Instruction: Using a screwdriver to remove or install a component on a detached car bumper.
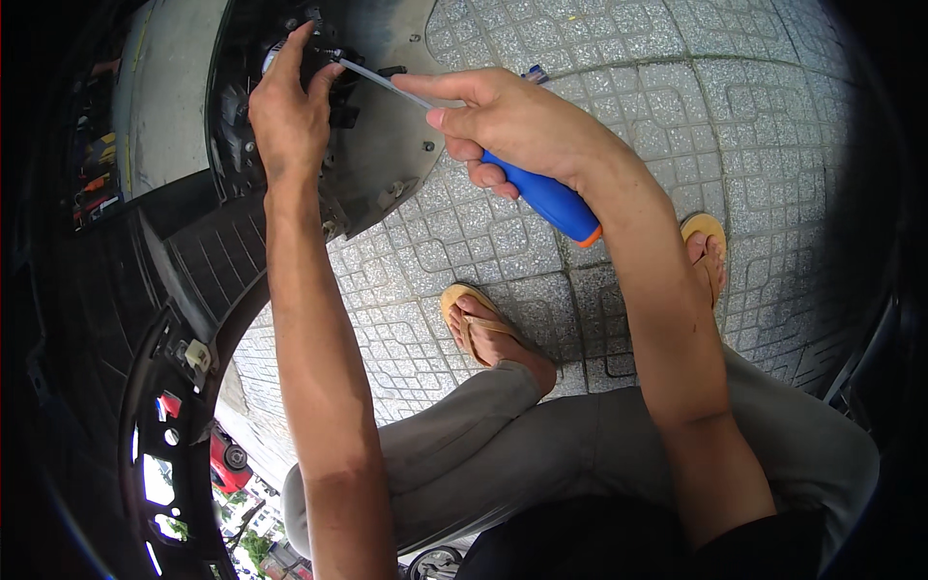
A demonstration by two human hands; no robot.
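Observation:
My right hand (527, 126) is closed around a screwdriver (543, 196) with a blue handle and an orange end. Its index finger lies stretched along the metal shaft, which points up and left. The tip meets a small screw (334, 55) on a dark fitting (343, 117) of a large vehicle panel (391, 159). Beside that tip, my left hand (292, 121) curls thumb and fingers around part of the fitting. What exactly its fingers pinch is mostly hidden by the hand.
Black trim with a curved, holed frame (145, 387) runs along the left side. Patterned paving tiles (667, 126) cover the ground. A small blue object (535, 73) lies beyond my right wrist. My feet in tan sandals (464, 300) stand below the work.

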